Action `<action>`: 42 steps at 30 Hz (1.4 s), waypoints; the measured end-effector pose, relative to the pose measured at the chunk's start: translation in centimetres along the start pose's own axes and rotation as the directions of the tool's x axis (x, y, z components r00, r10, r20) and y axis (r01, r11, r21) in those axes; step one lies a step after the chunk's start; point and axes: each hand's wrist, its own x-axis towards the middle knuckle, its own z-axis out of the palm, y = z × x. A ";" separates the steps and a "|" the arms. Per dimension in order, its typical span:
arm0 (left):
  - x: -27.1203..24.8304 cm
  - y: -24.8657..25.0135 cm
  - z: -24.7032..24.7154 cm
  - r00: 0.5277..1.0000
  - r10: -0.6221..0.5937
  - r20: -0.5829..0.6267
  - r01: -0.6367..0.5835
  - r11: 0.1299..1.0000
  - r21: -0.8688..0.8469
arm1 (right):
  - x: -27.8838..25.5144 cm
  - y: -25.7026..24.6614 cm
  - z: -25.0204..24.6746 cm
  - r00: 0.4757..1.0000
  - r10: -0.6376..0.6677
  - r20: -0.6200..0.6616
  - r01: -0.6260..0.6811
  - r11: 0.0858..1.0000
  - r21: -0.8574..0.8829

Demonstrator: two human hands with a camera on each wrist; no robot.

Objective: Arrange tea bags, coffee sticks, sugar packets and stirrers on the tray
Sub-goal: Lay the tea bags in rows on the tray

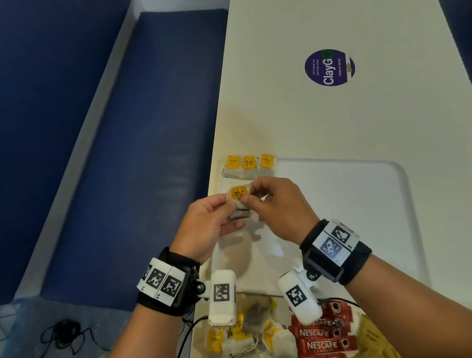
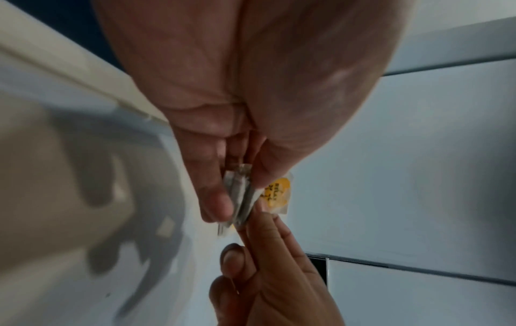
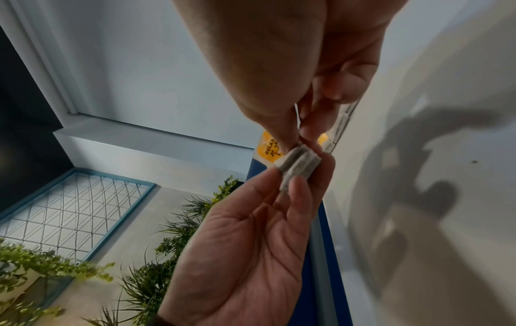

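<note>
Over the left part of the white tray (image 1: 349, 210), both hands meet on a small stack of tea bags (image 1: 240, 200) with a yellow tag on top. My left hand (image 1: 232, 209) grips the stack (image 2: 240, 198) from the left between thumb and fingers. From the right, my right hand (image 1: 250, 199) pinches the stack's upper end (image 3: 298, 163) by the yellow tag (image 3: 269, 148). Three tea bags (image 1: 249, 165) with yellow tags lie in a row at the tray's far left corner.
Near the table's front edge lie a loose pile of tea bags (image 1: 245, 338), red Nescafe sticks (image 1: 322, 344) and brownish sugar packets (image 1: 374, 339). A round purple sticker (image 1: 329, 67) is on the table beyond the tray. A blue bench (image 1: 139, 159) runs along the left.
</note>
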 end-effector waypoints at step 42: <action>1.6 -0.7 -2.6 0.897 0.195 -0.396 -0.148 0.978 0.145 | 3.8 -1.0 1.8 0.997 0.010 -0.081 -0.030 0.966 -0.257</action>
